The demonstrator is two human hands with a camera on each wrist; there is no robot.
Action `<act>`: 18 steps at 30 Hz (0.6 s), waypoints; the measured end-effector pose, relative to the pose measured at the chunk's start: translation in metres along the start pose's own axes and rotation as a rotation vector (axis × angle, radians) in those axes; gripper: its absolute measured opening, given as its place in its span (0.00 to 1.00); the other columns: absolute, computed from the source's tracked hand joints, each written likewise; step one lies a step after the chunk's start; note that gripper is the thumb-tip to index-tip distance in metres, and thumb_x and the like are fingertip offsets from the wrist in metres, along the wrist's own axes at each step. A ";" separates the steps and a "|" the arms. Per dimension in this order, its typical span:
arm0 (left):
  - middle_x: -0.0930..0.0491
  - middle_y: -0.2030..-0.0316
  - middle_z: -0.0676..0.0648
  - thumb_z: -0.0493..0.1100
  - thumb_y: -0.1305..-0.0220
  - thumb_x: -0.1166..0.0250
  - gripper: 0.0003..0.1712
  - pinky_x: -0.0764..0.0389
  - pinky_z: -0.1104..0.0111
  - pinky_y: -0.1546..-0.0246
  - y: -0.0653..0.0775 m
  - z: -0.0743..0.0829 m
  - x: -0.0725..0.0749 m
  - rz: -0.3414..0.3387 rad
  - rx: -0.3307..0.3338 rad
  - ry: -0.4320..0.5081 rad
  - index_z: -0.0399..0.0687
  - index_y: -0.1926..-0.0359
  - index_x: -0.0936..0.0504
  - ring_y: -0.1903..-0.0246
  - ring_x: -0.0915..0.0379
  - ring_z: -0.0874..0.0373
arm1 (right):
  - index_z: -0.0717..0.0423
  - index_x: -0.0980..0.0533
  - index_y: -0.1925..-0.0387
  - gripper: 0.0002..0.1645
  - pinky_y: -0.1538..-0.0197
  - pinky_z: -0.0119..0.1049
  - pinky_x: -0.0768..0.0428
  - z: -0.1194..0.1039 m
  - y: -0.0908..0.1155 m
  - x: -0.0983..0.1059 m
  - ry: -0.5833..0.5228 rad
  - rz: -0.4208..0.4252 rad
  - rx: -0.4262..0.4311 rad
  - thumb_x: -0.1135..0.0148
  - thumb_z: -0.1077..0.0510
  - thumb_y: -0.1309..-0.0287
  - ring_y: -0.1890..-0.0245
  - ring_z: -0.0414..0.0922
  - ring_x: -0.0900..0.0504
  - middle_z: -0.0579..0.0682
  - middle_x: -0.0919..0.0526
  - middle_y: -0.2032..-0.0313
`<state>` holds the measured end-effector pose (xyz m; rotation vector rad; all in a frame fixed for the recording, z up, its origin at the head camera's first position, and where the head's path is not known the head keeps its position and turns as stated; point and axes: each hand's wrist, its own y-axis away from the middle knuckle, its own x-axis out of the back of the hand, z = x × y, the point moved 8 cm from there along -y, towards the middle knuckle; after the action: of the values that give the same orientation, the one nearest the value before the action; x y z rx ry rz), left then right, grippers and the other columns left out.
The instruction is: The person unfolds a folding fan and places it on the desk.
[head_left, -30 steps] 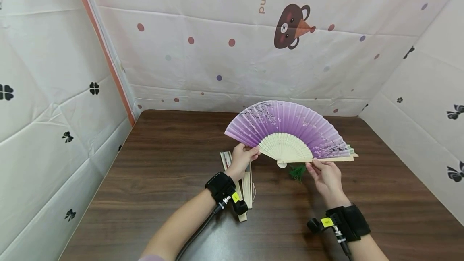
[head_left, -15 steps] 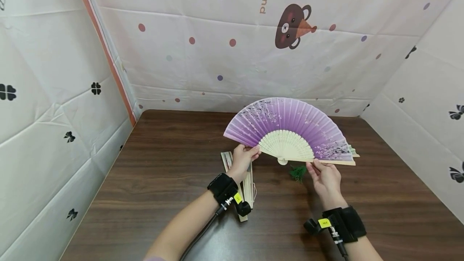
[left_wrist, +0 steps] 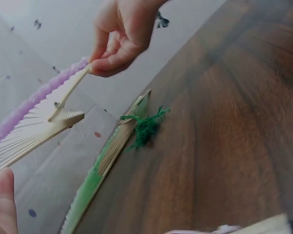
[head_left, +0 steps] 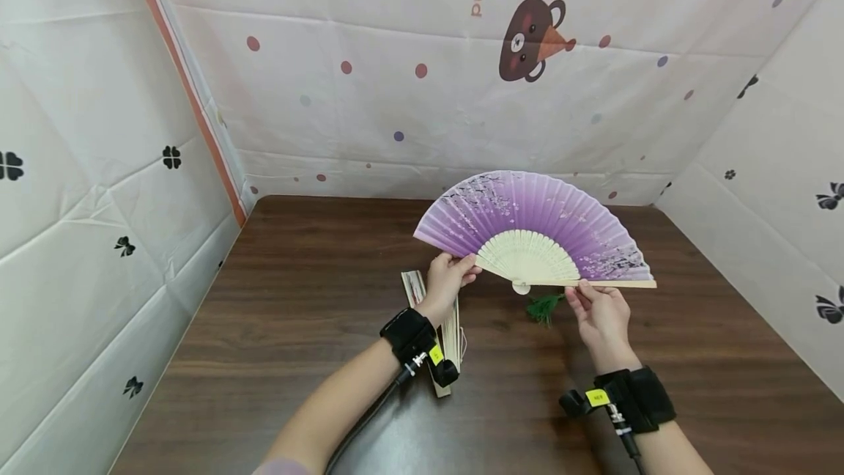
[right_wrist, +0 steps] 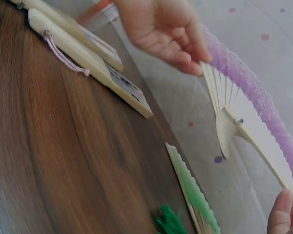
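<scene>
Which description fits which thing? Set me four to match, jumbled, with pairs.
1. purple fan
2. green fan
3. tassel
4. cord

A. pale pink, on a folded fan
B. on the table, hidden in the head view
C. spread, held by left hand and right hand
D. dark green, visible in all three views

Pairs: 1-C, 2-B, 3-D, 4-A

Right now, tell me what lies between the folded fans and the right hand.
In the head view, a green tassel lies between them, nearer the right hand, with bare tabletop between it and the folded fans.
</scene>
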<state>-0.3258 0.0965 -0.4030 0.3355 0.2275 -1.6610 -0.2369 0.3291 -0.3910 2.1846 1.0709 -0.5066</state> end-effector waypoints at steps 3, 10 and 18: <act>0.21 0.71 0.43 0.39 0.41 0.43 0.12 0.20 0.72 0.68 0.000 0.009 -0.008 -0.033 -0.016 -0.054 0.33 0.60 0.28 0.76 0.25 0.67 | 0.59 0.37 0.74 0.11 0.71 0.30 0.19 -0.013 0.002 0.002 0.013 -0.021 0.011 0.43 0.69 0.50 0.78 0.43 0.21 0.49 0.24 0.76; 0.22 0.63 0.32 0.40 0.40 0.44 0.13 0.20 0.63 0.64 0.005 0.026 -0.032 -0.116 -0.017 -0.137 0.34 0.59 0.27 0.77 0.27 0.67 | 0.58 0.37 0.76 0.12 0.73 0.31 0.20 -0.052 0.001 0.024 0.028 -0.040 0.044 0.42 0.70 0.51 0.79 0.43 0.21 0.49 0.22 0.78; 0.19 0.65 0.38 0.41 0.43 0.40 0.11 0.21 0.63 0.64 0.009 0.010 -0.061 -0.226 0.044 -0.176 0.39 0.61 0.23 0.78 0.26 0.68 | 0.56 0.34 0.75 0.10 0.71 0.34 0.19 -0.097 -0.025 0.087 0.101 -0.049 0.088 0.41 0.70 0.51 0.77 0.45 0.20 0.49 0.21 0.77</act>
<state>-0.3117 0.1490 -0.3719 0.2000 0.0997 -1.9091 -0.1995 0.4561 -0.3817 2.2861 1.1793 -0.4775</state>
